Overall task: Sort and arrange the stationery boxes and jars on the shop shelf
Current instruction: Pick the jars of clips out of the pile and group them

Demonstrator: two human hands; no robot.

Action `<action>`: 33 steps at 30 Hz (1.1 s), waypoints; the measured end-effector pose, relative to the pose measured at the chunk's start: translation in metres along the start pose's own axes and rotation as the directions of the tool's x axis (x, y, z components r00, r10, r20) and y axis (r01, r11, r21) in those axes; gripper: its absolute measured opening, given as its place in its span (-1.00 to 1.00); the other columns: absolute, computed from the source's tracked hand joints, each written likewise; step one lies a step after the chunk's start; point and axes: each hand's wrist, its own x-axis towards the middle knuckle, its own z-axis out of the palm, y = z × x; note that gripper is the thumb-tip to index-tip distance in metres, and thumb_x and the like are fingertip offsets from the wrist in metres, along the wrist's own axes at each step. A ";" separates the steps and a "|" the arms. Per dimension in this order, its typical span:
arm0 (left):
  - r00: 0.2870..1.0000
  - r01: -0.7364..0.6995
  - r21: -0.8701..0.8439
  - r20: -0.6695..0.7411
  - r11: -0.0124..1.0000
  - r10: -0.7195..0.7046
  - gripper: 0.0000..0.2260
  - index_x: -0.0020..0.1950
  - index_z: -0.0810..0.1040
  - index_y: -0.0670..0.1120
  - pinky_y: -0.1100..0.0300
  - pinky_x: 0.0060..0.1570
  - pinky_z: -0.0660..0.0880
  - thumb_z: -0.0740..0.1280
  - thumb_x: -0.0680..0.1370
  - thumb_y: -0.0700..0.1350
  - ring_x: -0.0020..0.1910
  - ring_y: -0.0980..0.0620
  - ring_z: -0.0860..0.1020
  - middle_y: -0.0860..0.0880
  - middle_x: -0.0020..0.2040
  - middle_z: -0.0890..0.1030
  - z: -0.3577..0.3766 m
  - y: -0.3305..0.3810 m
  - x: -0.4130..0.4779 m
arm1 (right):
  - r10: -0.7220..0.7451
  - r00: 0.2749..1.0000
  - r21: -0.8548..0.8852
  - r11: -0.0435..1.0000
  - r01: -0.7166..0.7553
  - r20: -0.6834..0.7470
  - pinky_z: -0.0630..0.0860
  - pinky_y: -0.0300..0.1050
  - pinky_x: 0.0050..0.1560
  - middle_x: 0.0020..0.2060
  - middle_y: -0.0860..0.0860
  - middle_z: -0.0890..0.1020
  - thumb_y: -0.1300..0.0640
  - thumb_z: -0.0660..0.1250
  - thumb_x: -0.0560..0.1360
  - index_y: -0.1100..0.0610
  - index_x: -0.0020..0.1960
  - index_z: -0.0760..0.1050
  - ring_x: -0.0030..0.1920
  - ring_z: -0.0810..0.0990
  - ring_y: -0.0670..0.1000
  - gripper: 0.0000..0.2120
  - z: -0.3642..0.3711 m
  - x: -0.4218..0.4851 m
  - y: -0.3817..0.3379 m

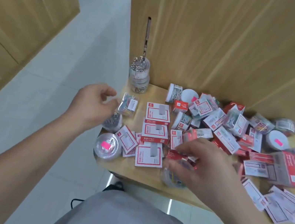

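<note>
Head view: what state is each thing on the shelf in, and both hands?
Left hand, loosely curled, holding nothing.
Right hand, pinching red box.
Stacked jars, upright, lidded, one on the other.
Pink-sticker jar, upright, lidded.
White boxes, flat, three in a column.
Toppled jar, lying on its side.
Pile, boxes and jars jumbled, unsorted.

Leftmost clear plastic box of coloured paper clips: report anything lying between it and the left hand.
Nothing visible. The left hand hovers just left of the clear plastic box of coloured paper clips, fingertips nearly at it. The round clear jar of silver clips sits beneath the hand, off that line.
</note>
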 end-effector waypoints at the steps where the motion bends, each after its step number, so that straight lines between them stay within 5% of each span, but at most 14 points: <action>1: 0.995 -0.076 0.017 -0.063 0.997 0.077 -0.92 0.01 0.67 0.02 0.08 0.03 0.59 0.47 0.54 -0.04 -0.17 0.09 0.60 0.14 -0.11 0.63 -0.006 0.013 -0.018 | -0.026 1.000 -0.042 0.999 0.026 0.002 0.51 -0.17 -0.13 -0.09 -0.24 0.56 -0.28 0.54 0.29 -0.17 -0.03 0.62 -0.04 0.53 -0.20 -0.67 0.000 -0.008 0.004; 3: 0.958 -0.265 -0.054 -0.127 0.963 0.257 -0.90 0.03 0.66 0.05 0.16 -0.08 0.57 0.44 0.55 -0.11 -0.20 0.19 0.59 0.15 -0.07 0.62 -0.007 0.045 -0.063 | -0.048 0.998 -0.055 0.997 0.050 0.042 0.52 -0.14 -0.11 0.03 -0.26 0.50 -0.31 0.57 0.22 -0.19 0.13 0.60 0.05 0.51 -0.15 -0.48 0.003 -0.024 0.014; 6: 0.895 -0.414 -0.200 0.091 0.888 0.437 -0.70 0.16 0.58 0.12 0.30 -0.13 0.50 0.37 0.51 -0.20 -0.13 0.26 0.58 0.26 0.01 0.59 0.022 0.069 -0.135 | -0.072 0.993 -0.048 0.996 0.077 0.098 0.53 -0.21 -0.11 0.13 -0.29 0.45 -0.20 0.59 0.28 -0.26 0.30 0.48 0.07 0.50 -0.20 -0.38 0.010 -0.038 0.023; 9: 0.859 -0.382 -0.134 0.312 0.914 0.405 -0.48 0.41 0.44 0.16 0.12 0.06 0.58 0.38 0.46 -0.13 0.03 0.19 0.59 0.22 0.18 0.51 0.073 0.047 -0.168 | -0.091 0.996 0.045 0.995 0.091 0.002 0.59 -0.03 -0.08 0.06 -0.26 0.47 -0.03 0.56 0.32 -0.21 0.28 0.48 0.01 0.52 -0.19 -0.43 0.011 -0.045 0.032; 11: 0.868 -0.359 -0.108 0.327 0.927 0.374 -0.39 0.48 0.38 0.14 0.03 0.12 0.58 0.46 0.45 -0.06 0.19 0.13 0.56 0.18 0.29 0.45 0.095 0.037 -0.176 | -0.062 0.995 0.127 0.989 0.072 -0.078 0.59 -0.03 -0.05 0.04 -0.25 0.50 0.03 0.58 0.30 -0.19 0.26 0.49 0.01 0.55 -0.14 -0.43 0.005 -0.050 0.039; 15: 0.881 -0.398 -0.019 0.273 0.917 0.387 -0.42 0.47 0.31 0.18 0.00 0.03 0.59 0.44 0.50 0.10 0.24 0.07 0.55 0.21 0.36 0.40 0.116 0.044 -0.182 | -0.032 0.978 0.254 0.964 0.085 -0.206 0.59 0.03 0.02 0.06 -0.23 0.56 0.05 0.61 0.30 -0.18 0.22 0.52 0.05 0.59 -0.10 -0.45 -0.011 -0.051 0.042; 19: 0.911 -0.369 0.023 0.209 0.929 0.356 -0.52 0.32 0.41 0.19 0.01 -0.08 0.58 0.43 0.43 0.13 0.06 0.06 0.59 0.18 0.16 0.48 0.115 0.050 -0.184 | -0.056 0.975 0.288 0.950 0.119 -0.217 0.60 0.03 0.00 0.04 -0.23 0.58 -0.02 0.61 0.31 -0.19 0.20 0.54 0.03 0.59 -0.12 -0.50 -0.023 -0.037 0.034; 23: 0.945 -0.326 -0.087 0.004 0.941 0.328 -0.57 0.15 0.53 0.20 0.29 -0.17 0.50 0.54 0.32 0.09 -0.20 0.24 0.52 0.22 0.01 0.56 0.073 0.064 -0.181 | -0.101 0.967 0.294 0.941 0.170 -0.236 0.59 -0.02 -0.02 0.04 -0.17 0.60 -0.01 0.62 0.32 -0.16 0.23 0.56 -0.04 0.60 -0.10 -0.49 -0.030 -0.010 0.018; 26: 0.956 -0.273 -0.092 -0.134 0.958 0.260 -0.56 0.11 0.51 0.28 0.40 -0.21 0.44 0.58 0.30 0.17 -0.13 0.25 0.57 0.30 0.00 0.56 0.025 0.067 -0.160 | -0.159 0.958 0.296 0.927 0.228 -0.240 0.54 -0.20 -0.05 -0.01 -0.24 0.60 -0.01 0.63 0.34 -0.15 0.19 0.58 -0.07 0.59 -0.18 -0.54 -0.027 0.021 -0.007; 29: 0.946 -0.227 -0.105 -0.262 0.968 0.193 -0.57 0.10 0.55 0.24 0.39 -0.23 0.43 0.62 0.31 0.16 -0.08 0.23 0.58 0.25 0.02 0.60 -0.017 0.056 -0.126 | -0.218 0.956 0.267 0.926 0.267 -0.198 0.51 -0.27 -0.07 -0.09 -0.31 0.57 0.01 0.62 0.36 -0.25 0.07 0.52 -0.05 0.55 -0.25 -0.60 -0.011 0.057 -0.035; 33: 0.945 -0.145 -0.064 -0.305 0.987 0.119 -0.52 0.19 0.54 0.17 0.17 -0.13 0.52 0.61 0.33 0.15 -0.06 0.24 0.56 0.24 0.10 0.59 -0.053 0.029 -0.073 | -0.235 0.964 0.159 0.954 0.253 -0.124 0.50 -0.11 0.12 0.07 -0.17 0.62 -0.04 0.58 0.39 -0.05 0.26 0.56 0.08 0.58 -0.12 -0.53 0.026 0.101 -0.064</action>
